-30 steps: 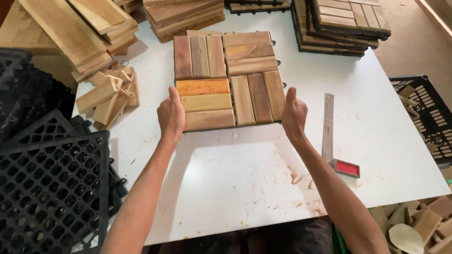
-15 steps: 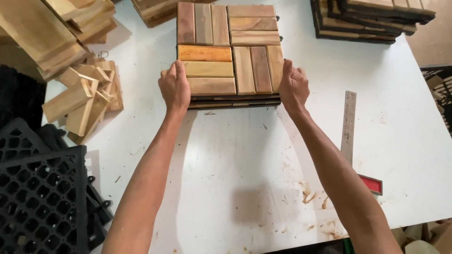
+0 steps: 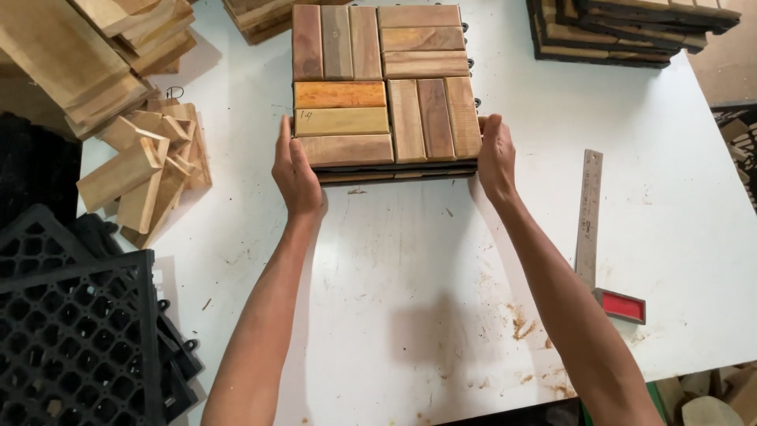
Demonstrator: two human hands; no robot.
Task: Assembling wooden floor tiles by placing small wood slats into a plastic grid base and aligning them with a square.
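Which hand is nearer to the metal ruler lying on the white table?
Right. The right hand grips the right edge of the wooden tile, a short way left of the metal ruler. The left hand holds the tile's opposite edge, much farther away.

Bright, even overhead light is falling on the white table (image 3: 670, 197); soft shadows are forming; focus is staying sharp throughout.

One slatted wooden tile (image 3: 385, 87), twelve slats; two hands; one steel ruler (image 3: 588, 217).
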